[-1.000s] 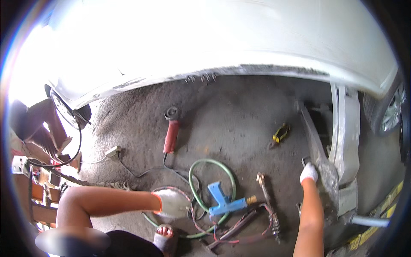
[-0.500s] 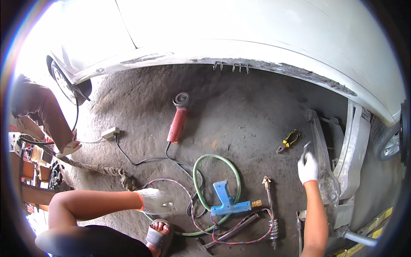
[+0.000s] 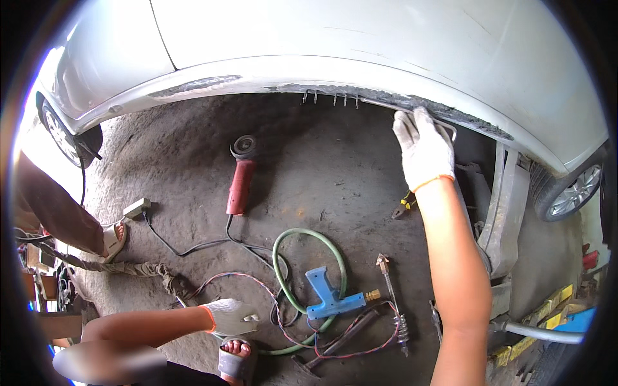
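Moved since the earlier frame: right hand point(image 3: 428, 151), white-gloved, raised from beside the grey metal frame point(image 3: 505, 219) to the car's scuffed sill point(image 3: 373, 92), well beyond the blue gun-shaped tool point(image 3: 329, 302) and to its right. Item, thin bent-ended rod point(image 3: 380, 103): was gripped in that hand and lay along the sill's lower edge, its tip just beside a row of small metal pins point(image 3: 346, 100), well beyond the blue tool; contact could not be told. Item, left hand point(image 3: 232, 316), white-gloved: was left of the blue tool, fingers loosely curled; whether it held anything could not be told. Item, red angle grinder point(image 3: 240, 188): lay beyond the blue tool, to its left. Item, yellow-and-black pliers point(image 3: 403, 206): lay beyond it, to its right, partly hidden by the right forearm. Item, green hose point(image 3: 309, 230): lay looped about it. Item, metal shaft with a coiled end point(image 3: 389, 282): lay near it, to its right.
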Motion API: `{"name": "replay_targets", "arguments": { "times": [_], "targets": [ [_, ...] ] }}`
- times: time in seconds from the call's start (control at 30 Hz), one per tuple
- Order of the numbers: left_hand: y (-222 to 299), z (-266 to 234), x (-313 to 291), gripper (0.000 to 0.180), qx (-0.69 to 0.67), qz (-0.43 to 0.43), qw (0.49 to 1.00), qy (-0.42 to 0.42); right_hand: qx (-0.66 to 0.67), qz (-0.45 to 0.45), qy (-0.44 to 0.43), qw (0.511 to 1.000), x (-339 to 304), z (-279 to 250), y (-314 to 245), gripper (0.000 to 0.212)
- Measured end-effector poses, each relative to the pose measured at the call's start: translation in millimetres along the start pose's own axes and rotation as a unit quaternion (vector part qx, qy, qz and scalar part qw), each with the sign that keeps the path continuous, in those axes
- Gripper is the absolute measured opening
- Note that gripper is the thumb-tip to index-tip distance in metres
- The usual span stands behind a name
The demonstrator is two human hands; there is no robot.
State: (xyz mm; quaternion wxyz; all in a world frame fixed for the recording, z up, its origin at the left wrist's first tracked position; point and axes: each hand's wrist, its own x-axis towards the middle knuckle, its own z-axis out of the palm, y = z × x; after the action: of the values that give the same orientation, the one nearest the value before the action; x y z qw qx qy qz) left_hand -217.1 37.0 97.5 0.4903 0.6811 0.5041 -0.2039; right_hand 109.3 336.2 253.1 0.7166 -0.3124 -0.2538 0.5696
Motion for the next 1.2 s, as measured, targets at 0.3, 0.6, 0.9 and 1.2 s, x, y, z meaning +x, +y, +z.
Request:
{"name": "replay_targets", "arguments": {
  "times": [0.3, 0.6, 0.9, 1.2],
  "targets": [
    [-6, -2, -9, 0.045, -0.041, 0.001, 0.999, 0.003, 0.011, 0.048, -0.029, 0.998, 3, -3, 20, 0.013],
    [-17, 6, -18, 0.048, -0.057, -0.003, 0.998, 0.007, -0.049, 0.148, -0.076, 0.985, 16, 12, 28, 0.013],
    [-22, 9, -28, 0.047, -0.074, -0.007, 0.997, 0.013, -0.060, 0.171, -0.077, 0.980, 3, 29, 46, 0.017],
    [-1, -3, -16, 0.043, -0.119, 0.004, 0.993, 0.000, -0.192, 0.404, -0.247, 0.860, -108, -113, -30, 0.022]
  ]
}}
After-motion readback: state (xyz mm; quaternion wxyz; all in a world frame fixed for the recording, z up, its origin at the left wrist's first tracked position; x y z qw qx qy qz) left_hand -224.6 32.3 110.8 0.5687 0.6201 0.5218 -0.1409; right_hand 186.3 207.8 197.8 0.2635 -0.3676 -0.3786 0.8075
